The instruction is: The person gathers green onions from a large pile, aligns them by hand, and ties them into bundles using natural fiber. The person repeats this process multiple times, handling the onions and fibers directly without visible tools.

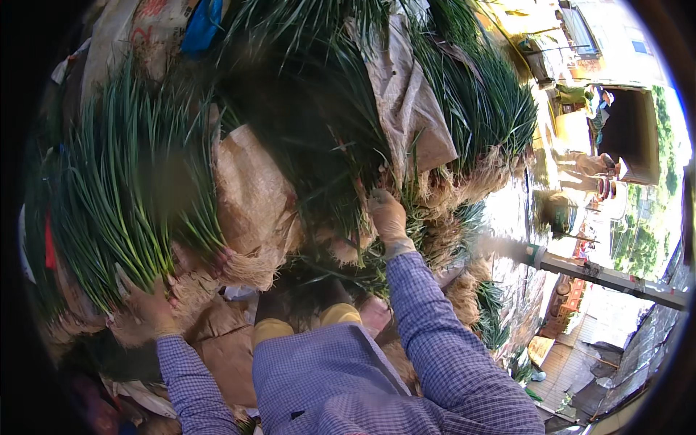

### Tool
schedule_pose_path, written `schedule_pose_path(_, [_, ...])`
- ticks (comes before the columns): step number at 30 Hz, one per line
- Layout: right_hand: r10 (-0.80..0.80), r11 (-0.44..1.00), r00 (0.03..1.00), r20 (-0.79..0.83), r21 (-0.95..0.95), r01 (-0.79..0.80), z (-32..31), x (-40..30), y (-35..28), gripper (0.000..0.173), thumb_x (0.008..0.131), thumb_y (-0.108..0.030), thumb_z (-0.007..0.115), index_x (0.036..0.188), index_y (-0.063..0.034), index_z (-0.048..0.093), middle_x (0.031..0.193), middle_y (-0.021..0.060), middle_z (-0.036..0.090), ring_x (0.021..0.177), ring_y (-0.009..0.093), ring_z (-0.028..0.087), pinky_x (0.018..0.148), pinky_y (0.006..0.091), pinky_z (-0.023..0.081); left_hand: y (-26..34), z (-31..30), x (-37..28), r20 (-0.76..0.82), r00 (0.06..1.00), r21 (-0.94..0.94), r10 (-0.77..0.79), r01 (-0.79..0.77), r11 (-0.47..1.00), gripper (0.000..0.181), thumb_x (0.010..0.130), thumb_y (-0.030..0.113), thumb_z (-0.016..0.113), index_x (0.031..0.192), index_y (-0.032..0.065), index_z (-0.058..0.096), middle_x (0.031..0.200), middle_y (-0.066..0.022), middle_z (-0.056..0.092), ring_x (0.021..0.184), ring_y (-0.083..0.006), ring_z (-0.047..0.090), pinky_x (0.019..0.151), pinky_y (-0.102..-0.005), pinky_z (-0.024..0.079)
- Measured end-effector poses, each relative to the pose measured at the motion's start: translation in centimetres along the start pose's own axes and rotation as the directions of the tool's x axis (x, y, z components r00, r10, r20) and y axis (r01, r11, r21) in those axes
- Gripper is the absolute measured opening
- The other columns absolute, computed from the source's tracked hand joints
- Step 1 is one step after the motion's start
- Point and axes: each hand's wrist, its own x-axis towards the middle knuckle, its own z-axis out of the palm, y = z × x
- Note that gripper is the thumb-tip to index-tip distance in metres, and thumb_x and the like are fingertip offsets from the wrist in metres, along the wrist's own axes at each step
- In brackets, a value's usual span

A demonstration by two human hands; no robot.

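My left hand (147,307), in a pale glove, is at the root end of a bundle of green onions (130,206) on the left. Its thumb and fingers stand apart around the stalk bases. My right hand (387,217), also gloved, is closed around the lower stalks of a shaded middle bundle (326,147); its fingertips are hidden. Pale stringy roots (253,269) hang towards me beside a tan woven sack (253,185) between the bundles. Another wrinkled sack piece (405,92) lies over the onions beyond my right hand.
More green onions (484,103) are heaped at the upper right. A post (598,274) juts in from the right. Several people (598,163) in hats stand in the bright yard. A blue plastic piece (202,27) is at the top, and brown sacking (225,353) lies by my legs.
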Motion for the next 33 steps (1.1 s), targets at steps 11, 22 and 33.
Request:
schedule_pose_path(11, [-0.302, 0.918, 0.866, 0.398, 0.368, 0.151, -8.0, -2.9, -1.2, 0.023, 0.086, -0.022, 0.061, 0.1, -0.0049, 0.063, 0.086, 0.0178, 0.065, 0.074, 0.033, 0.062, 0.064, 0.0353, 0.049, 26.8, 1.5, -17.9, 0.53, 0.749, -0.824, 0.398, 0.344, 0.45, 0.023, 0.093, 0.017, 0.053, 0.105, -0.0011, 0.061, 0.107, -0.0113, 0.065, 0.101, -0.0181, 0.06, 0.086, -0.0295, 0.049])
schedule_pose_path(22, [-0.317, 0.948, 0.735, 0.599, 0.164, 0.275, -9.1, -0.7, 0.4, 0.04, 0.087, -0.042, 0.055, 0.097, -0.0041, 0.064, 0.083, 0.0165, 0.066, 0.078, 0.032, 0.064, 0.07, 0.0405, 0.048, 34.6, 7.0, -24.0, 0.867, 0.467, -0.473, 0.172, 0.664, 0.579, 0.032, 0.088, 0.027, 0.059, 0.089, -0.0043, 0.065, 0.078, -0.0098, 0.065, 0.058, -0.0147, 0.058, 0.055, -0.028, 0.046])
schedule_pose_path(33, [-0.072, 0.317, 0.486, 0.871, 0.482, -0.817, -5.4, -5.3, 0.2, 0.043, 0.097, -0.039, 0.041, 0.092, -0.0006, 0.058, 0.062, 0.0027, 0.054, 0.045, 0.008, 0.041, 0.039, 0.021, 0.03, 29.3, 4.7, -24.5, 0.79, 0.268, 0.021, 0.552, 0.887, -0.461, 0.034, 0.093, 0.025, 0.052, 0.103, -0.007, 0.056, 0.079, -0.0104, 0.063, 0.066, -0.0156, 0.06, 0.058, -0.0243, 0.049])
